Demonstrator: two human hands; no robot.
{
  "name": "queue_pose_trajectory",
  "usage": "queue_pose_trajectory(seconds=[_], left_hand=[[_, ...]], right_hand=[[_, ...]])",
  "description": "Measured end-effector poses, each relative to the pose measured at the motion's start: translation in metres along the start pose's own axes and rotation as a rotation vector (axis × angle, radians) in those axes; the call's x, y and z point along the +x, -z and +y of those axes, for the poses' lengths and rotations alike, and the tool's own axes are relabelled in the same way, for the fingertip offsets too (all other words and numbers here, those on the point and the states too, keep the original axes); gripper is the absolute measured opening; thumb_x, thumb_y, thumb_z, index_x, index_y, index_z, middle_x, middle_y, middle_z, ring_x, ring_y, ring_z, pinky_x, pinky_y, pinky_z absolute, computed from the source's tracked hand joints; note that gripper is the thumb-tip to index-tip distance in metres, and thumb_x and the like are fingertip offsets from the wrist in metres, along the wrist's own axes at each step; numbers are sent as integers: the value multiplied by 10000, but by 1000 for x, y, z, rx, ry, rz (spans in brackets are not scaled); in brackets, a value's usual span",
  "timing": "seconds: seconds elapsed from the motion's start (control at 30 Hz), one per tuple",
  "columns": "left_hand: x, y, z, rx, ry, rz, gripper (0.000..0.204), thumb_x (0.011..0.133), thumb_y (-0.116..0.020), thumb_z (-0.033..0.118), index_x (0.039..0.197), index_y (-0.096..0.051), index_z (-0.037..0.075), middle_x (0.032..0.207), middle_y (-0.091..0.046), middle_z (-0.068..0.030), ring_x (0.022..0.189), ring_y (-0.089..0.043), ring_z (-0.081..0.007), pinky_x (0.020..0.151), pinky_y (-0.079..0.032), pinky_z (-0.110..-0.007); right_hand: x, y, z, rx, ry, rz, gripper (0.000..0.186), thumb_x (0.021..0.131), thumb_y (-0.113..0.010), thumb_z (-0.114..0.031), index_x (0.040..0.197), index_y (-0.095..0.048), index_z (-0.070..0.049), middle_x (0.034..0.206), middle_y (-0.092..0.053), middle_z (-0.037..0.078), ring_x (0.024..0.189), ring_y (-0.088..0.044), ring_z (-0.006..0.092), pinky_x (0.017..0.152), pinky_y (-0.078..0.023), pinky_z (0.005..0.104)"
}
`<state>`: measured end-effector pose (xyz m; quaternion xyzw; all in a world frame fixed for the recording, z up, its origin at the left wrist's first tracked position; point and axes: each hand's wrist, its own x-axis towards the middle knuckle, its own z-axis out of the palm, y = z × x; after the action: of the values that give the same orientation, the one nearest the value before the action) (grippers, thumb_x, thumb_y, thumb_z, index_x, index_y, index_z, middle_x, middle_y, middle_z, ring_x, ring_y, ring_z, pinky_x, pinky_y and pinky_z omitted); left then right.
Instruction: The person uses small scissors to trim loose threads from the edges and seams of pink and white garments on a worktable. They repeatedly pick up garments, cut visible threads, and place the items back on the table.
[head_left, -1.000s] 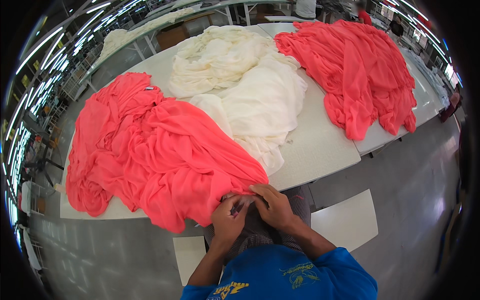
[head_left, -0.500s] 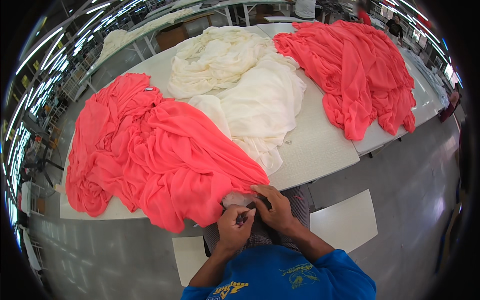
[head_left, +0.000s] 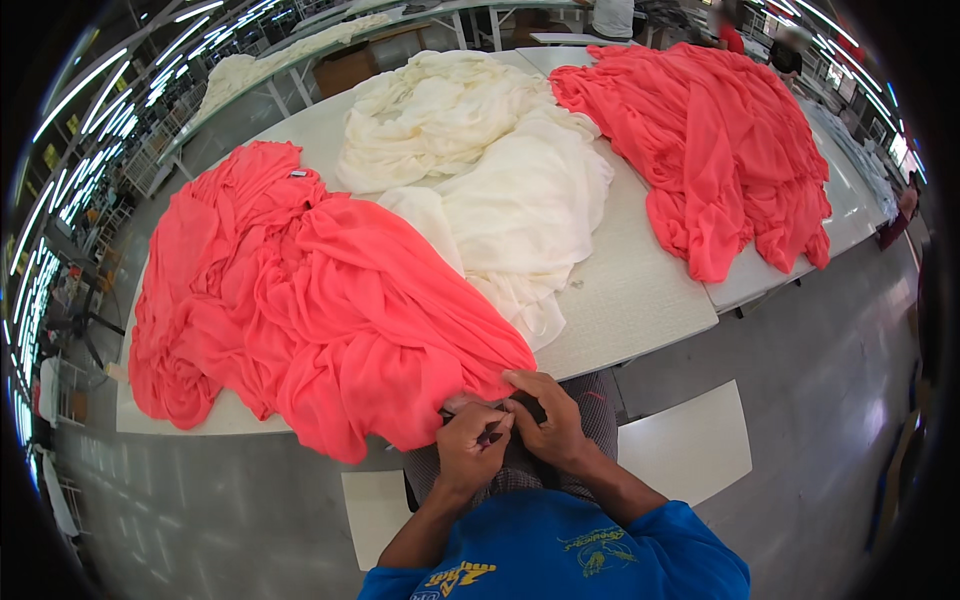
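coral cloth [head_left: 330, 310] lies ahead-left, its edge touching the right fingers [head_left: 532, 383].

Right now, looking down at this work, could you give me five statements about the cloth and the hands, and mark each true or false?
1. A cream pile lies between a left coral pile and a right coral pile. True.
2. The left hand and right hand are at the near edge of the left coral pile. True.
3. The hands are wide apart. False: they are close together.
4. The hands grasp the right coral pile. False: it lies on the table, away from both.
5. The person wears a blue shirt. True.
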<state>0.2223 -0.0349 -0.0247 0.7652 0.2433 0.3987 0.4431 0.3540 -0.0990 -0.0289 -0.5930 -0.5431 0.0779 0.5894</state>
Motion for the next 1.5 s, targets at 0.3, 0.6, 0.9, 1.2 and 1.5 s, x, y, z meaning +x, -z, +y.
queue_pose_trajectory(seconds=[0.3,0.6,0.9,1.2,1.5], left_hand=[[-2,3,8,18,-63,-8,78,776,-693,-16,799,-627,19,684,-559,-46,538,-476,-113,494,-371,-231],[-9,12,18,-92,259,-158,171,787,-704,-2,926,-604,1,754,-572,-27,644,-506,-76,590,-409,-203],[-17,23,-1,-697,684,-232,220,913,-597,122,1081,-544,-10,847,-601,-40,697,-554,-81,604,-432,-205],[-18,20,-8,-849,772,-233,252,917,-603,158,1106,-575,-6,857,-626,-53,665,-584,-98,556,-432,-197],[-21,14,-15,-1014,755,-133,151,922,-591,145,1026,-559,41,821,-624,-60,617,-589,-122,517,-445,-214]], right_hand=[[-4,-4,8,45,65,20,203,736,-713,46,917,-645,-14,1071,-632,148,955,-645,276,805,-531,334],[-12,-2,11,360,-223,-20,145,772,-702,39,878,-621,-20,1020,-611,131,936,-615,204,787,-480,275],[-19,2,17,663,-284,-116,81,851,-637,28,902,-588,-8,1178,-516,142,998,-531,112,835,-431,240],[-20,2,14,724,-281,-128,67,869,-616,29,917,-580,0,1179,-509,147,977,-544,111,821,-451,242],[-22,-4,17,628,-213,-81,58,862,-631,14,893,-583,0,1128,-539,138,968,-547,127,820,-437,254]])
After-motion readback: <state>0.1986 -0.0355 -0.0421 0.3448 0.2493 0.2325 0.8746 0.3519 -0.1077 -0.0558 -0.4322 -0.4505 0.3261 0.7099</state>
